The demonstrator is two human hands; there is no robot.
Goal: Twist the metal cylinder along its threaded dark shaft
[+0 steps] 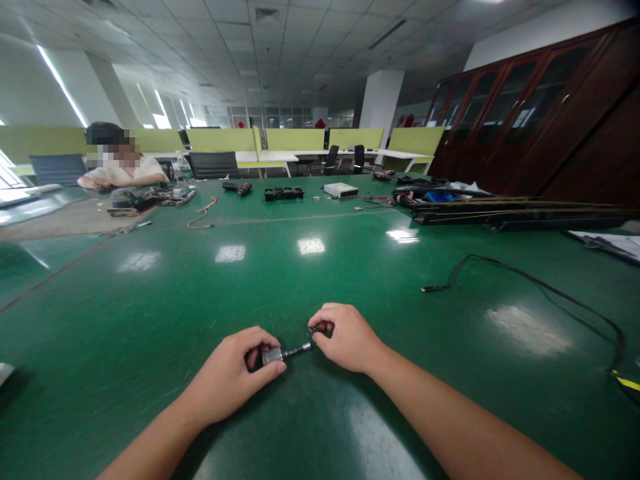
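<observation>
My left hand [240, 370] is closed around a small silver metal cylinder with a thin shaft [273, 356], possibly a little motor. Its shaft points right, darker along the middle and bright at the tip. Just past that tip, my right hand [346, 337] pinches a small dark ridged part [313, 330] between thumb and fingertips. The fingers hide most of this part, so its kind is unclear. Both hands are low over the green tabletop [280, 280], near its front.
A black cable [537, 283] curls across the table at right. Farther back are a power drill [238, 189], a black frame-like part [283, 193], a silver box-shaped drive [341, 191] and long dark strips [500, 212]. A person [125, 163] sits at the far left behind assorted parts.
</observation>
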